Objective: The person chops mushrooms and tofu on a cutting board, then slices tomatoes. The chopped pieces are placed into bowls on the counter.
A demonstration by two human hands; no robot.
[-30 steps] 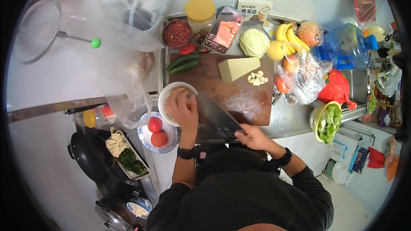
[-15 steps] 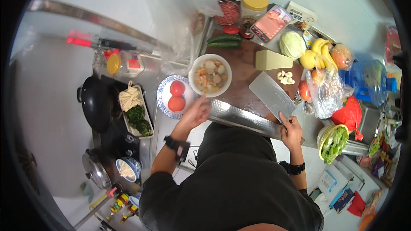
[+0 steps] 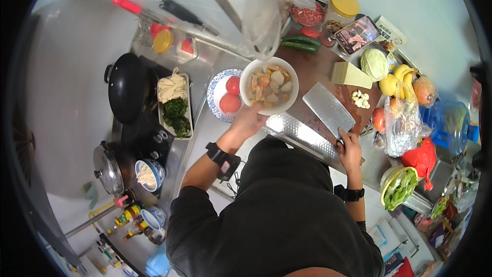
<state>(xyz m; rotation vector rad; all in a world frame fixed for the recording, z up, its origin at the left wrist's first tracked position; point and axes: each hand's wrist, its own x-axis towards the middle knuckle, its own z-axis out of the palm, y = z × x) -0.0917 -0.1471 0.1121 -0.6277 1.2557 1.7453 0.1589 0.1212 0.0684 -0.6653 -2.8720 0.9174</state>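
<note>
The left hand (image 3: 249,121) grips the near rim of the white bowl (image 3: 244,82) of chopped pieces, which sits just beyond it by the chopping board's (image 3: 319,65) left edge; whether lifted, I cannot tell. At the table's (image 3: 302,134) near edge, the right hand (image 3: 349,149) clasps the cleaver (image 3: 329,107), blade pointing forward-left over the board.

White bowl (image 3: 244,84), grey cleaver (image 3: 328,106), brown board (image 3: 310,73), blue-patterned plate (image 3: 213,88).

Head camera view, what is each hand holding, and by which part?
The right hand holds the cleaver by its handle; the left hand grips the white bowl at its near rim.
</note>
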